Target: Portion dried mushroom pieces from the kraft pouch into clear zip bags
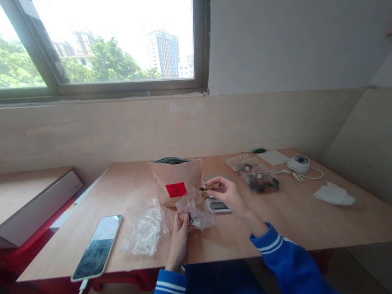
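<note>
My left hand point(180, 226) is closed on the lower left edge of a clear plastic bag point(202, 214), with a small dark item showing beside the fingertips. Between the thumb and fingers of my right hand point(230, 196) is a slim brown stick-like tool point(213, 186). Its dark tip points left, at the bag's upper edge; its exact kind is unclear. A brown paper pouch point(163, 177) with a red label stands upright behind the bag, its top gaping. Partly hidden under my right hand lies a digital scale point(220, 206).
Left of the pouch lies a heap of clear bags point(145, 228), then a phone point(98, 246) on a cable at the table edge. Zip bags with dark contents point(261, 181), a white dome camera point(298, 164) and a crumpled tissue point(334, 194) are on the right.
</note>
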